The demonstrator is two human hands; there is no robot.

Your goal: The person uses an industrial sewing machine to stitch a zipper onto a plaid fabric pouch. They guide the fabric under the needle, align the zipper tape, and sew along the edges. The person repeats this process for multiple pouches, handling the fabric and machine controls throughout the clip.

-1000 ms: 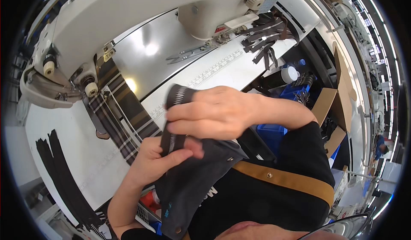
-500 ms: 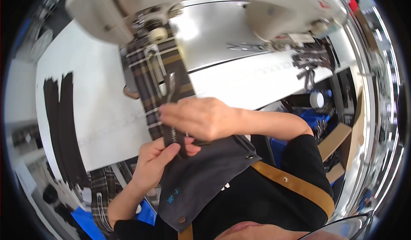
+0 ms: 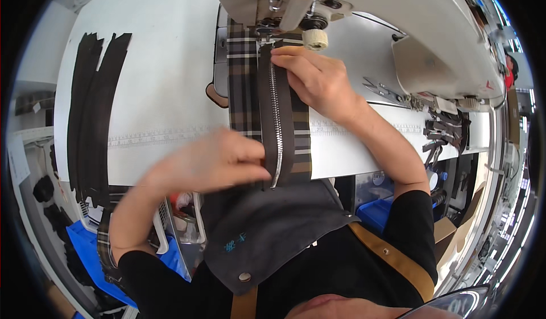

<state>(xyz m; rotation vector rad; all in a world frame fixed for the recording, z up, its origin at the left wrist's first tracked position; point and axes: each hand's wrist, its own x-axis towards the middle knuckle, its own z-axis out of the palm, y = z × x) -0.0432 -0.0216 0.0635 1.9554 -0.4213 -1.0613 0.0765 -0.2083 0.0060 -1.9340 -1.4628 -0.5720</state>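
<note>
A dark brown zipper strip with silver teeth [image 3: 276, 120] lies lengthwise on plaid fabric [image 3: 243, 80], beneath the head of the sewing machine [image 3: 438, 40]. My right hand [image 3: 318, 83] pinches the zipper's top end, just in front of the presser foot [image 3: 266, 39] and a white knurled knob [image 3: 315, 39]. My left hand [image 3: 219, 159] is smeared by motion beside the zipper's lower end; whether it grips anything is unclear. My dark grey apron [image 3: 273, 233] hangs below the table edge.
Dark zipper strips [image 3: 91, 108] lie on the white table [image 3: 159, 63] at left, several more [image 3: 441, 131] at right. Scissors [image 3: 381, 91] rest beside the machine. Blue bins [image 3: 375, 208] and cardboard [image 3: 446, 231] are below the table at right; another blue bin [image 3: 85, 245] is at lower left.
My right hand has moved up with the zipper, now laid along the plaid fabric under the machine. My left hand has left the apron area and moved up and leftward. The view has turned.
</note>
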